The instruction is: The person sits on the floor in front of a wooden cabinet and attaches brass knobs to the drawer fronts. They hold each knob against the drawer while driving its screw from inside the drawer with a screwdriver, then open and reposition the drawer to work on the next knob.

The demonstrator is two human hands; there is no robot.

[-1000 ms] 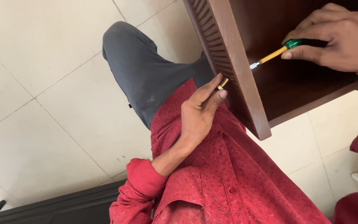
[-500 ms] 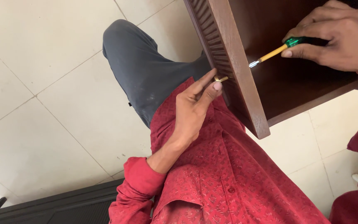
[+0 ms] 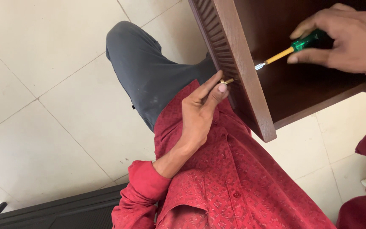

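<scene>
My left hand [image 3: 202, 112] pinches a small brass knob [image 3: 226, 80] and presses it against the ribbed outer face of a dark brown wooden panel [image 3: 238, 68]. My right hand [image 3: 346, 38] grips a screwdriver [image 3: 291, 48] with a green handle and yellow shaft. Its metal tip touches the inner face of the same panel, right opposite the knob. The panel is the side of an open wooden cabinet whose dark interior lies under my right hand.
I sit on a pale tiled floor [image 3: 51, 85], in a red patterned shirt [image 3: 242, 178] and grey trousers [image 3: 149, 72]. A black ridged object [image 3: 60, 212] lies at the lower left edge.
My left hand has brought the brass knob up from just short of the panel until it sits against the ribbed face. The screwdriver has stayed in place.
</scene>
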